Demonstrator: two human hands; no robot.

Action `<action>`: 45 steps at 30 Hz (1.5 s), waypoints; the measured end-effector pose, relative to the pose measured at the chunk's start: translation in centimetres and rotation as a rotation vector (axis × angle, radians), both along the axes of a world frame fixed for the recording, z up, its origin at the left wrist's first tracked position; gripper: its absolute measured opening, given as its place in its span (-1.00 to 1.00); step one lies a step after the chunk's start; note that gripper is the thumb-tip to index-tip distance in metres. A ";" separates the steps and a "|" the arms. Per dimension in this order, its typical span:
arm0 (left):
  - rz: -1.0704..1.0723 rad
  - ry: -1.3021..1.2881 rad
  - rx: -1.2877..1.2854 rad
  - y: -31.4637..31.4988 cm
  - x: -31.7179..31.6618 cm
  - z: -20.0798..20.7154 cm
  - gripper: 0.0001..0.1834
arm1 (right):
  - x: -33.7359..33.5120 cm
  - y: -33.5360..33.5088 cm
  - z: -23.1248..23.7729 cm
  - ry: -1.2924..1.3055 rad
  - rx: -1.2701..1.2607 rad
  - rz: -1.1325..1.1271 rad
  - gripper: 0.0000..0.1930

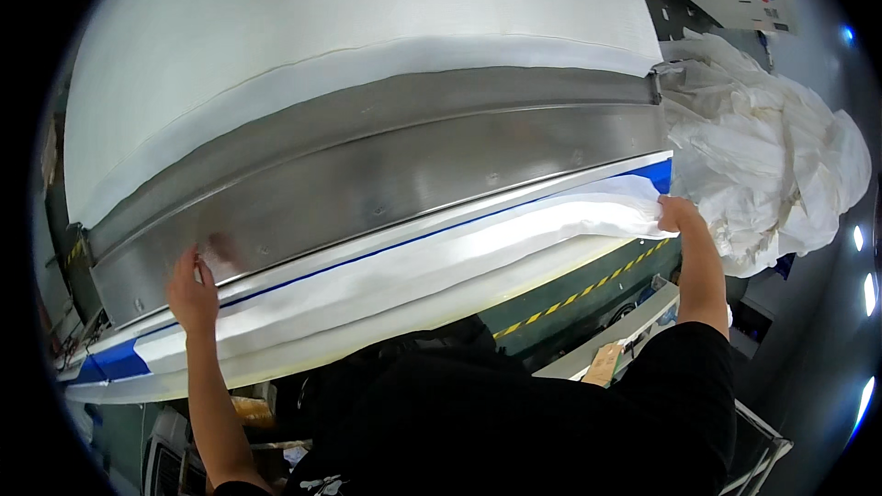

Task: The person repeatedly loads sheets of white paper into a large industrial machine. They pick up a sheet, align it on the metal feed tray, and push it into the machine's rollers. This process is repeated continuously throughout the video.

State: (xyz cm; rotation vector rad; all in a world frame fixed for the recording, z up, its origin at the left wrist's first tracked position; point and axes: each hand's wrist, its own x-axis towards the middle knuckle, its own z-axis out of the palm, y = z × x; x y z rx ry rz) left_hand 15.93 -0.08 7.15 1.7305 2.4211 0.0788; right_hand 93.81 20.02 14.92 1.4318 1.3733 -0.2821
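Observation:
A long strip of white cloth [441,243] hangs along the front of the machine, over a blue band [119,360] that shows at both ends. At the strip's right end my right hand [678,215] is closed on the cloth's edge. My left hand [193,292] is raised near the left end of a bare metal plate [413,170], its fingers loosely stretched upward with nothing visible in them. Whether the fingertips touch the plate is unclear. Behind the plate, a wide white fabric sheet [367,0] covers the machine's bed and ends in a slightly wavy edge.
A big crumpled heap of white fabric [767,147] lies to the right of the machine. Below the strip, a yellow-black floor line [583,292] crosses the green floor. A pale frame beam [634,331] with a tan tag [604,364] stands near my right arm.

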 end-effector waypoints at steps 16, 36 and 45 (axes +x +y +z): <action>0.038 -0.169 0.057 2.0 1.0 -0.2 -0.70 | -3.8 2.5 -3.8 0.218 0.060 0.259 -0.73; 0.512 -0.295 0.218 -15.0 -3.8 -0.8 -0.77 | -17.8 -11.8 -5.9 0.804 0.693 -0.216 -0.70; 0.576 -0.351 0.353 -14.9 -3.5 -1.4 -0.85 | -16.2 -11.4 -8.3 0.954 0.835 -0.327 -0.70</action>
